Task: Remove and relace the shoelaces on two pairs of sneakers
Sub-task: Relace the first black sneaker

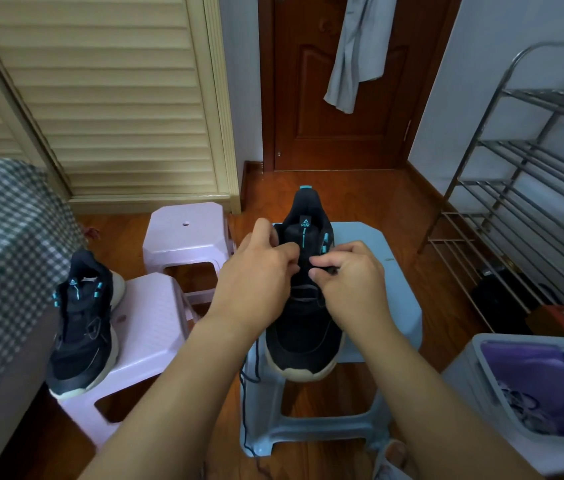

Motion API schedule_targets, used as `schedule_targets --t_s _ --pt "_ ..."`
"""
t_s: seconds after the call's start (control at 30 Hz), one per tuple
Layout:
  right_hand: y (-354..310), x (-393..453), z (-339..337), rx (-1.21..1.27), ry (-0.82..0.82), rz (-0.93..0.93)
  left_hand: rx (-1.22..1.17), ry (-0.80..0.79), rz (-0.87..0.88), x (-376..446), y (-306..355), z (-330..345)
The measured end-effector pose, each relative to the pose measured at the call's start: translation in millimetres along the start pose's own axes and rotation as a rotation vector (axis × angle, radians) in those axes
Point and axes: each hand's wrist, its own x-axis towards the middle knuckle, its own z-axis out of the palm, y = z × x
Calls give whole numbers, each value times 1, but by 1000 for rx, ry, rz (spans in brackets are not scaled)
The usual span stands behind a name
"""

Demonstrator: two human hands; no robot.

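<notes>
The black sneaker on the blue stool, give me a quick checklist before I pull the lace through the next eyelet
1. Black sneaker sits flat on the blue stool, toe toward me: ok.
2. Left hand steadies the sneaker's upper: ok.
3. Right hand pinches the shoelace: ok.
4. Lace tip lined up with the next eyelet: cannot tell, fingers hide it.
5. Loose lace end hanging off the stool's front edge, free of snags: cannot tell.
6. Second sneaker parked on the pink stool, out of the way: ok.
</notes>
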Motion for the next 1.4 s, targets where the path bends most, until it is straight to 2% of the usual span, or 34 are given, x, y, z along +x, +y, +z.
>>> schedule_targets --t_s 0.1,0.2,0.3,0.47,0.67,0.73,0.8,0.83,0.9,0.93,0.97,1.0,1.03,1.13,1.2,1.27,1.4 --pt "1 -1 -3 -10 -20 11 -305 21 -181 0 0 11" --pt "-2 -5 -3 -147 -15 -54 -557 73 -308 -2 1 16" --pt "-9 -8 -2 -285 -6 -127 -594 97 -333 -8 0 19" --pt "-9 -3 -6 -234 -85 -151 -588 87 -313 -14 -9 19" --pt "-2 4 -12 124 -109 -14 -563 44 -305 -15 -12 16" --pt "3 10 -23 361 -62 170 -577 36 -322 -16 -11 15" --pt "27 23 -47 748 90 498 -579 32 -325 -16 -12 14" --pt "44 28 -64 984 230 646 -583 26 -322 -17 -13 13" --pt "76 36 -92 1415 560 843 -613 -21 -308 -18 -16 12" --pt "87 37 -95 1491 655 881 -637 -54 -300 -19 -17 11" --pt "88 36 -92 1435 669 894 -660 -82 -295 -20 -18 9" --pt "83 34 -85 1273 604 872 -679 -104 -289 -21 -18 7" --pt "69 31 -76 1034 468 790 -696 -119 -283 -22 -18 4" --pt "20 16 -44 238 -11 257 -688 -190 -245 -27 -20 0" --pt "5 6 -27 -86 -180 9 -589 -215 -191 -31 -21 2" --pt "2 3 -17 -214 -202 -44 -530 -200 -172 -34 -23 4" --pt "5 8 -18 -226 -214 -53 -503 -188 -189 -33 -25 5"
